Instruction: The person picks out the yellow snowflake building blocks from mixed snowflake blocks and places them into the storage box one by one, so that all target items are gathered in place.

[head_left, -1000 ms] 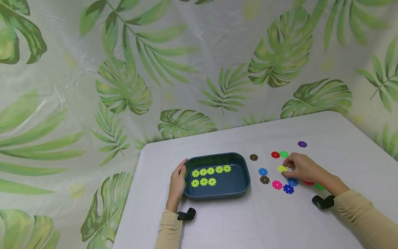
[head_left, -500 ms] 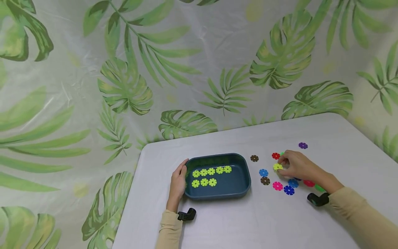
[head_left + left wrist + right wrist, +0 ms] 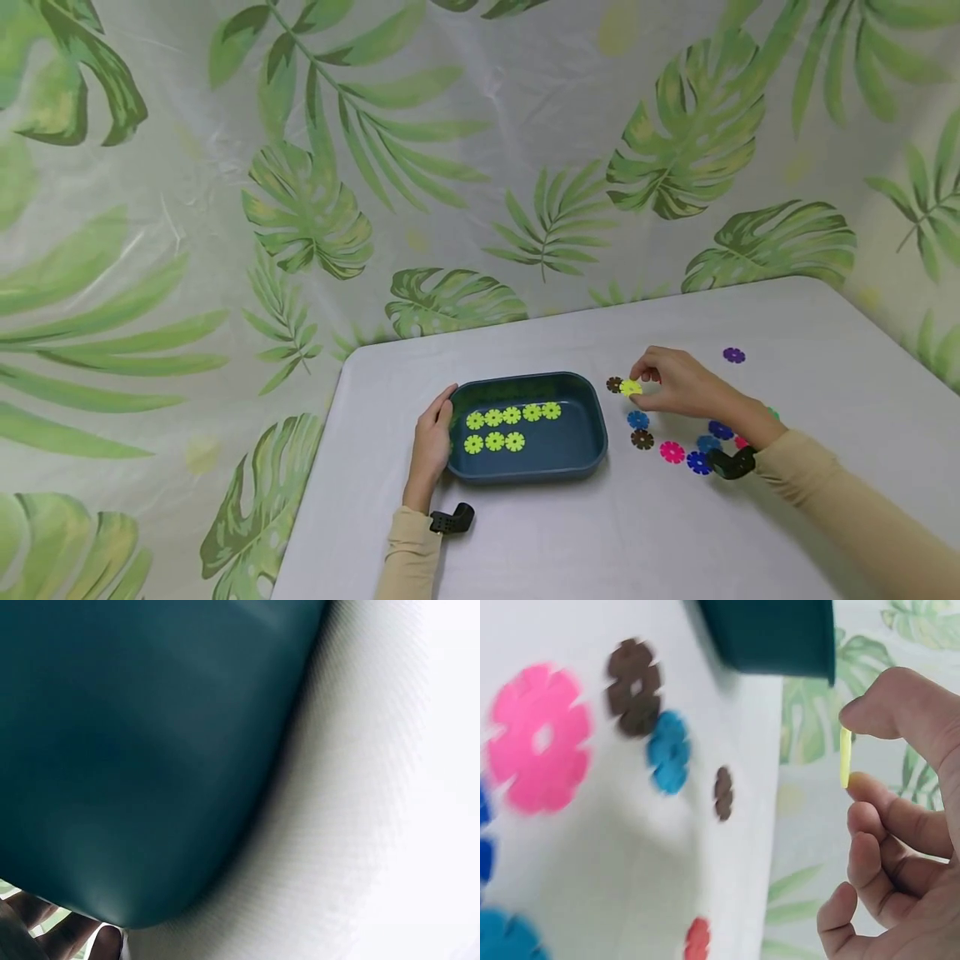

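My right hand [image 3: 678, 382] pinches a yellow snowflake disc [image 3: 631, 388] between thumb and forefinger. In the right wrist view this disc [image 3: 845, 757] is seen edge-on, held clear of the table, with the other fingers curled beneath. A dark blue-green tray [image 3: 577, 450] stands to its left, holding two rows of yellow snowflake discs [image 3: 512, 415]. At the tray's left end my left hand [image 3: 431, 437] grips the rim and wall. The left wrist view is mostly filled by the tray's outer wall [image 3: 150, 765], with fingertips [image 3: 71, 937] at its lower corner.
Right of the tray lie loose snowflake discs: brown [image 3: 642, 439], light blue [image 3: 638, 420], pink [image 3: 672, 452], dark blue [image 3: 698, 462] and purple [image 3: 734, 355]. My right forearm partly covers others. The white table [image 3: 540, 542] meets a leaf-print backdrop [image 3: 450, 167] behind.
My right hand has lifted the yellow snowflake disc and carried it left towards the tray, now overlapping the far brown disc in view. My left hand and the tray have stayed in place.
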`<state>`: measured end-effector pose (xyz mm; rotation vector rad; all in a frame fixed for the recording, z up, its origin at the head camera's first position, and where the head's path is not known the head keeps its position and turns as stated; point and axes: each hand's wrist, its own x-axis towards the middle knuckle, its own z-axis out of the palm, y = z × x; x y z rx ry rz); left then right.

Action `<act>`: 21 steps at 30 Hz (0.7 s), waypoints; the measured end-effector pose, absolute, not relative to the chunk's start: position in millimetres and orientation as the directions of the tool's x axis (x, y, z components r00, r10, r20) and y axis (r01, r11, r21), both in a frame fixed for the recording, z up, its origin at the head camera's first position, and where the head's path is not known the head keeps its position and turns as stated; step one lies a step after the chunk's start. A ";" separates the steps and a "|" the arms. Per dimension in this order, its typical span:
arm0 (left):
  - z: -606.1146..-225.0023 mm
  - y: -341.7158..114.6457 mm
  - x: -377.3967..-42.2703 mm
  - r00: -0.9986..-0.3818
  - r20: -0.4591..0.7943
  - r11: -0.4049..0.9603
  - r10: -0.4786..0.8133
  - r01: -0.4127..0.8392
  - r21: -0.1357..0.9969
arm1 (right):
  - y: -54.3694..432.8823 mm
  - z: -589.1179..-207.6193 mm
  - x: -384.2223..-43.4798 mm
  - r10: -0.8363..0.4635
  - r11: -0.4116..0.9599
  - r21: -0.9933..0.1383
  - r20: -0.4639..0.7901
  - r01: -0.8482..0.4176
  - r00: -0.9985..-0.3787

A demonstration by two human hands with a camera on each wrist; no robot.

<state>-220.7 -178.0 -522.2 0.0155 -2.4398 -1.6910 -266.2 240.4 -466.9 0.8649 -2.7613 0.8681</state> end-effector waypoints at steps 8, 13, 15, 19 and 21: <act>-521.8 -178.2 -220.0 -0.985 0.132 0.349 -0.110 0.086 0.933 | 209.3 -458.3 -270.0 -0.540 0.609 -0.514 0.290 -0.604 -0.790; -522.2 -177.6 -218.7 -0.985 0.131 0.350 -0.116 0.083 0.933 | 189.1 -456.3 -270.2 -0.586 0.578 -0.524 0.268 -0.626 -0.765; -522.4 -177.4 -218.6 -0.984 0.133 0.351 -0.115 0.085 0.932 | 180.9 -455.4 -270.1 -0.600 0.570 -0.524 0.260 -0.632 -0.757; -523.0 -177.3 -218.4 -0.983 0.141 0.356 -0.113 0.092 0.930 | 164.3 -453.5 -269.5 -0.633 0.570 -0.500 0.238 -0.652 -0.736; -523.3 -177.4 -218.1 -0.983 0.145 0.356 -0.112 0.097 0.929 | 156.7 -453.3 -268.7 -0.653 0.567 -0.491 0.221 -0.661 -0.724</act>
